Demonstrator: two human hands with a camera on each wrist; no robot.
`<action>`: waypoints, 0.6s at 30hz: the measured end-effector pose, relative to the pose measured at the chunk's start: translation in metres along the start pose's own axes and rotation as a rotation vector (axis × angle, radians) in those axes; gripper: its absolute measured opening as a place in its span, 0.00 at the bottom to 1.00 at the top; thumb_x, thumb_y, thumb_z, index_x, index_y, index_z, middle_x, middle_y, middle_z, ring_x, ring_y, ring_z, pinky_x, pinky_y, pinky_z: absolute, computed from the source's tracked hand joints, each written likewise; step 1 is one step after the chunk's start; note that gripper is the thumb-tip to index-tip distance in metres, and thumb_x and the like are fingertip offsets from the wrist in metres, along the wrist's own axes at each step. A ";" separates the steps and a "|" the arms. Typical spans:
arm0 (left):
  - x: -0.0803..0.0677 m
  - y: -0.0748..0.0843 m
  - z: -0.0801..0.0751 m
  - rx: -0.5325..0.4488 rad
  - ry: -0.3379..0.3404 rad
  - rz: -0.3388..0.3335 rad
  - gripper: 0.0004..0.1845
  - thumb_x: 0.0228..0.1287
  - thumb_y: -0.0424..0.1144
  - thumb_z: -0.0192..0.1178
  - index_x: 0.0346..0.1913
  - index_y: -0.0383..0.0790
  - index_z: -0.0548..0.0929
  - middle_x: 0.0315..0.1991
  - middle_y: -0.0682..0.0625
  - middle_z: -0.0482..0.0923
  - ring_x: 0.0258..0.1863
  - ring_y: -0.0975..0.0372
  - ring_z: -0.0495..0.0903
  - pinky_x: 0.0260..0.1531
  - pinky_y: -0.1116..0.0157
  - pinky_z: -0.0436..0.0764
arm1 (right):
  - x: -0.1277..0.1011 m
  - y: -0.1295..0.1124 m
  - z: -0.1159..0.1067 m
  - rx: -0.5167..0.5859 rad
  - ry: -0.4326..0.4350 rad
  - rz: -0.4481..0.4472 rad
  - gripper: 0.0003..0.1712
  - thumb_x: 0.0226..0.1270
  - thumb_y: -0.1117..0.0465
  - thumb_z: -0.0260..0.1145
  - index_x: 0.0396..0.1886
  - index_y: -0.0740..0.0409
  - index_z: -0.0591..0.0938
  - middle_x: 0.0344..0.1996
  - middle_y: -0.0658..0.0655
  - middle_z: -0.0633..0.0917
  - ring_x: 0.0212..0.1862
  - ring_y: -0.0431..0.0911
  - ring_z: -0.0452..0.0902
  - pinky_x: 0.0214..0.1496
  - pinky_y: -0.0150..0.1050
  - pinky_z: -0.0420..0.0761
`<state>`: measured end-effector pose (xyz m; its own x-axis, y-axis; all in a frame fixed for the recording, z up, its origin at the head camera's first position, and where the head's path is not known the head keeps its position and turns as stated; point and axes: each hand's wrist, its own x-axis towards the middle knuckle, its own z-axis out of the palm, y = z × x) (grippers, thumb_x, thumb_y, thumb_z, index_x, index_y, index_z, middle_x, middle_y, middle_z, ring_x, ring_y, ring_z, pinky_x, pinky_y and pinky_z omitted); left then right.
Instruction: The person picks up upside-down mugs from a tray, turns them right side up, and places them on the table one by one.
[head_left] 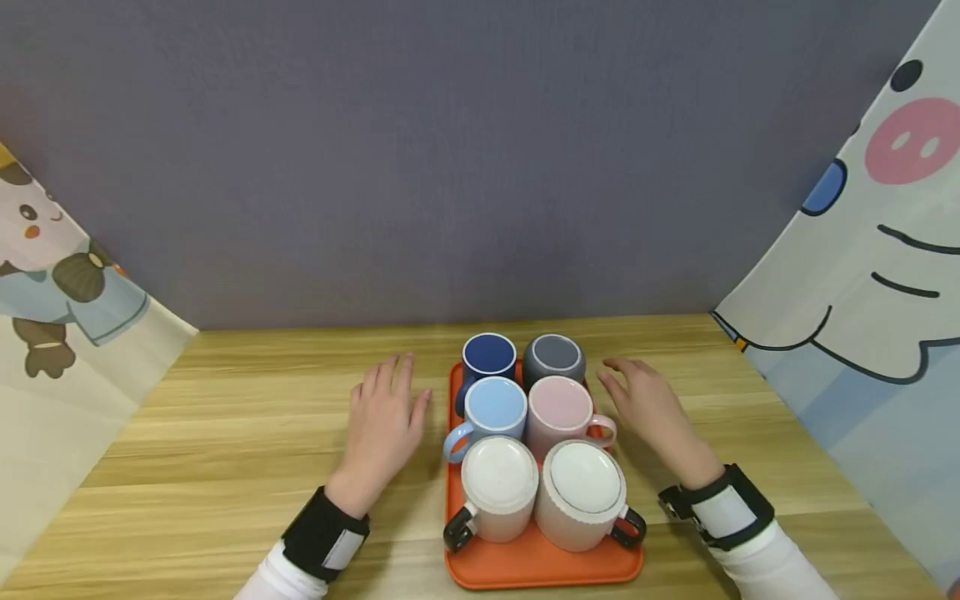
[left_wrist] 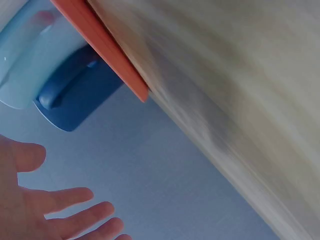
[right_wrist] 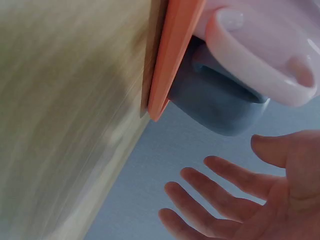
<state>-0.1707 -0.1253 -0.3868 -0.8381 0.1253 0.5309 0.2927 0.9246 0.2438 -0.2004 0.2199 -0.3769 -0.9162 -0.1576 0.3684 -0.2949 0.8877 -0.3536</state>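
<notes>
Loaded tray (head_left: 543,572) between left hand (head_left: 381,429) and right hand (head_left: 651,408)

Both are released, fingers loosely extended. On the tray, a dark-blue mug (head_left: 489,355) and light-blue mug (head_left: 497,407) stand near the left hand, to its right; a gray mug (head_left: 555,353) and pink mug (head_left: 561,406) near the right hand, to its left; two white mugs (head_left: 500,479) occupy the near end.

White sleeves (head_left: 783,565), black wristbands (head_left: 311,532), pale rectangular patches (head_left: 343,550), bare hands (head_left: 381,427)

There are six mugs (head_left: 496,403), one tray (head_left: 543,573), two hands (head_left: 382,425), two wristbands (head_left: 318,529) and one table (head_left: 225,442).
</notes>
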 end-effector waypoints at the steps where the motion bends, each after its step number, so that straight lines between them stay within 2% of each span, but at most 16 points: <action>1: 0.000 -0.002 0.000 0.000 0.003 -0.004 0.28 0.67 0.46 0.55 0.65 0.35 0.69 0.61 0.36 0.69 0.59 0.44 0.67 0.53 0.46 0.67 | 0.002 0.001 0.001 0.001 -0.007 0.002 0.19 0.70 0.59 0.58 0.51 0.72 0.78 0.46 0.74 0.81 0.50 0.67 0.77 0.52 0.60 0.74; 9: -0.003 -0.015 -0.006 0.011 0.020 -0.002 0.28 0.67 0.47 0.55 0.64 0.33 0.69 0.60 0.35 0.69 0.59 0.43 0.67 0.51 0.45 0.68 | 0.011 0.003 0.005 0.020 -0.065 0.035 0.20 0.72 0.58 0.55 0.51 0.72 0.78 0.46 0.72 0.82 0.50 0.66 0.77 0.52 0.59 0.75; 14: -0.006 -0.025 -0.011 0.016 0.028 -0.003 0.28 0.67 0.46 0.56 0.64 0.32 0.68 0.61 0.34 0.68 0.59 0.42 0.67 0.51 0.43 0.68 | 0.012 -0.003 0.002 0.025 -0.076 0.038 0.18 0.71 0.56 0.57 0.43 0.68 0.81 0.37 0.66 0.85 0.40 0.60 0.81 0.44 0.55 0.78; 18: -0.009 -0.034 -0.015 0.035 0.030 -0.008 0.29 0.67 0.46 0.56 0.64 0.31 0.68 0.61 0.33 0.68 0.58 0.41 0.67 0.51 0.42 0.68 | 0.011 -0.010 -0.001 0.066 -0.111 0.020 0.16 0.70 0.54 0.58 0.37 0.63 0.83 0.27 0.58 0.84 0.30 0.50 0.78 0.34 0.46 0.77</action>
<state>-0.1667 -0.1635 -0.3874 -0.8259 0.1078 0.5534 0.2695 0.9376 0.2197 -0.2072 0.2102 -0.3683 -0.9454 -0.1904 0.2647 -0.2902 0.8614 -0.4169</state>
